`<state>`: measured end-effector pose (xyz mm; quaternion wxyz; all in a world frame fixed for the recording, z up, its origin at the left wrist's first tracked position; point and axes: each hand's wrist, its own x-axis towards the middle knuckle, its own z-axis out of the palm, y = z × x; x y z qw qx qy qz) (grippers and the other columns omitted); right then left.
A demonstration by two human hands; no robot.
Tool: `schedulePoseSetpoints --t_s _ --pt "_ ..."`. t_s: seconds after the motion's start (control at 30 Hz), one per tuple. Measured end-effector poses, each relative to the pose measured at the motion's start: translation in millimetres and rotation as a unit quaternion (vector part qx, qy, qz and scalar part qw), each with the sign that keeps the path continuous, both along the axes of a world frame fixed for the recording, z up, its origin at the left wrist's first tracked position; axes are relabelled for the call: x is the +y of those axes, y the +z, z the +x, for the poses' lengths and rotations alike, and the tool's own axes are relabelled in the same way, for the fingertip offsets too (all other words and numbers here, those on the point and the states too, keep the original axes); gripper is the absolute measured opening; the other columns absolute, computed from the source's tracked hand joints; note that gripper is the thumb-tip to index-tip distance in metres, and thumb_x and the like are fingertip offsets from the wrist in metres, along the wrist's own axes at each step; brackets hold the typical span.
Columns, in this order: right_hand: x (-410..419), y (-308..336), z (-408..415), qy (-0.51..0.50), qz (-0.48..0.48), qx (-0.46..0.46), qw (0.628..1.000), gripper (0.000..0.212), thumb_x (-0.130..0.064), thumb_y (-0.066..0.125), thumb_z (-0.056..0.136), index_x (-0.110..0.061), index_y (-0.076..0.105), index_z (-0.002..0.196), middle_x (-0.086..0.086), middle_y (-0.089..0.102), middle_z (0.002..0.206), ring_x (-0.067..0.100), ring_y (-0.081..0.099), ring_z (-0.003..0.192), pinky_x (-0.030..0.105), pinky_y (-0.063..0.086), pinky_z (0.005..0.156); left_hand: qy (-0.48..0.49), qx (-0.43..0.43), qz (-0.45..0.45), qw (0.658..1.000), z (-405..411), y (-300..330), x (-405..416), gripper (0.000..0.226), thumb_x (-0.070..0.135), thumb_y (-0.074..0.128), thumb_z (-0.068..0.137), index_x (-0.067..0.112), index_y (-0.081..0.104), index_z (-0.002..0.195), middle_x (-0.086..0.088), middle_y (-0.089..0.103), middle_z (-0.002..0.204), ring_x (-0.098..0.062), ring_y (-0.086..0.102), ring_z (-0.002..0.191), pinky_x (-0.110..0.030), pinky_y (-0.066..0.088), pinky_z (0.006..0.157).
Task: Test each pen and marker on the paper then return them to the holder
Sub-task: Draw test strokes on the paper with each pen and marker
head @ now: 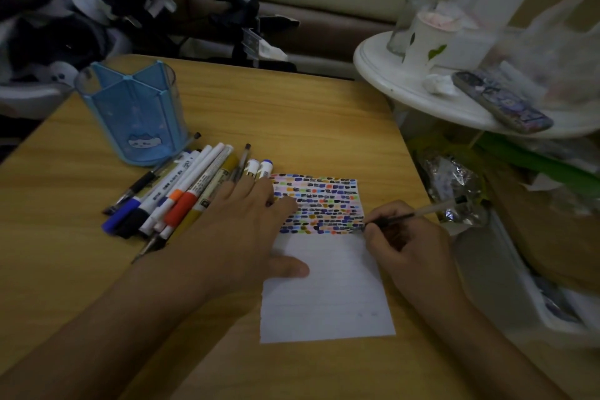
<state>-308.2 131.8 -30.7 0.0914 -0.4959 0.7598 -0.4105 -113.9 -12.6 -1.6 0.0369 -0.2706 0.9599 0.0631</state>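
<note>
A white lined paper (328, 289) lies on the wooden table, its upper half filled with rows of coloured test marks. My right hand (406, 237) grips a thin clear-barrelled pen (428, 208), whose tip touches the paper's right edge at the lowest row of marks. My left hand (246, 221) presses flat on the paper's left side, fingers straight. Several pens and markers (181, 191) lie in a loose pile left of the paper. The blue holder (136, 114), with a cat picture on it, stands empty behind the pile.
A round white stand (422, 91) at the right holds a cup, a glass and a phone (500, 101). Bags and foil wrappers crowd the space right of the table edge. Dark gear lies behind the table at the back left.
</note>
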Motion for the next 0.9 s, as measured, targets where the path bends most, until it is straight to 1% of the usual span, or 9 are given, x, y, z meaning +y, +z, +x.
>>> schedulePoseSetpoints --t_s 0.07,0.13,0.2,0.3,0.4,0.47,0.6,0.73,0.9 --pt "-0.2 0.1 0.0 -0.008 -0.004 -0.004 1.000 0.018 -0.015 0.068 0.089 -0.032 0.064 0.084 -0.016 0.067 0.076 0.004 0.064 0.068 0.017 0.047 0.052 0.000 0.001 0.000 1.000 0.0 -0.7 -0.4 0.087 0.088 0.036 0.074 0.039 0.023 0.146 0.006 0.031 0.124 -0.014 0.027 0.116 -0.034 0.026 0.102" --pt "-0.2 1.2 0.7 -0.001 -0.004 0.001 1.000 0.019 -0.014 0.068 0.089 -0.032 0.064 0.084 -0.018 0.067 0.076 0.004 0.064 0.068 0.014 0.045 0.052 0.000 -0.001 -0.001 1.000 -0.1 -1.4 -0.8 0.088 0.088 0.035 0.074 0.039 0.023 0.146 0.006 0.032 0.125 -0.015 0.026 0.116 -0.034 0.026 0.102" --pt "-0.1 1.7 1.3 0.007 -0.001 0.011 1.000 0.018 -0.015 0.068 0.089 -0.033 0.064 0.084 -0.019 0.067 0.078 0.002 0.065 0.069 0.015 0.047 0.052 0.000 0.000 -0.002 1.000 -0.1 -1.6 -1.0 0.088 0.088 0.035 0.074 0.039 0.023 0.146 0.006 0.032 0.125 -0.015 0.026 0.116 -0.034 0.026 0.101" --pt "-0.5 0.4 0.0 -0.008 -0.005 0.013 1.000 0.017 -0.017 0.068 0.088 -0.033 0.064 0.083 -0.019 0.067 0.078 0.003 0.064 0.069 0.021 0.048 0.052 -0.001 -0.004 -0.002 1.000 -0.4 -0.7 -0.6 0.088 0.088 0.035 0.074 0.039 0.023 0.147 0.005 0.032 0.127 -0.015 0.027 0.117 -0.034 0.026 0.103" --pt "-0.1 0.6 0.1 -0.003 -0.001 0.012 1.000 0.019 -0.014 0.069 0.089 -0.032 0.063 0.083 -0.021 0.066 0.074 0.001 0.063 0.066 0.011 0.040 0.050 0.001 -0.009 0.002 1.000 -1.7 0.2 -0.4 0.088 0.087 0.037 0.075 0.039 0.023 0.147 0.005 0.032 0.128 -0.015 0.027 0.118 -0.034 0.027 0.103" --pt "0.0 1.4 1.2 0.008 0.003 0.015 1.000 0.019 -0.013 0.069 0.090 -0.031 0.064 0.084 -0.024 0.066 0.075 -0.002 0.062 0.065 0.007 0.039 0.050 0.001 -0.010 0.003 1.000 -2.1 0.5 -0.5 0.088 0.087 0.037 0.075 0.039 0.023 0.147 0.005 0.032 0.128 -0.015 0.028 0.118 -0.034 0.026 0.103" --pt "-0.5 0.4 -0.3 -0.010 -0.003 0.003 1.000 0.017 -0.013 0.068 0.089 -0.029 0.064 0.083 -0.018 0.067 0.075 0.003 0.063 0.065 0.010 0.040 0.049 -0.001 -0.011 0.001 1.000 -1.2 0.5 -0.1 0.088 0.087 0.035 0.075 0.039 0.022 0.147 0.006 0.032 0.129 -0.015 0.027 0.119 -0.034 0.026 0.104" --pt "0.7 1.2 1.7 0.009 0.005 0.006 1.000 0.017 -0.016 0.068 0.090 -0.032 0.064 0.085 -0.020 0.066 0.077 0.003 0.063 0.068 0.011 0.042 0.051 -0.002 -0.017 0.000 1.000 -0.6 -0.3 -0.6 0.088 0.088 0.034 0.075 0.039 0.021 0.147 0.005 0.032 0.130 -0.016 0.027 0.120 -0.035 0.026 0.104" --pt "0.0 0.2 0.1 -0.010 -0.001 -0.007 1.000 0.016 -0.016 0.067 0.090 -0.031 0.064 0.085 -0.018 0.066 0.074 0.005 0.063 0.066 0.013 0.042 0.050 0.001 -0.013 0.003 1.000 -0.6 -1.1 -0.5 0.088 0.087 0.035 0.075 0.039 0.022 0.147 0.006 0.032 0.128 -0.014 0.027 0.118 -0.035 0.026 0.104"
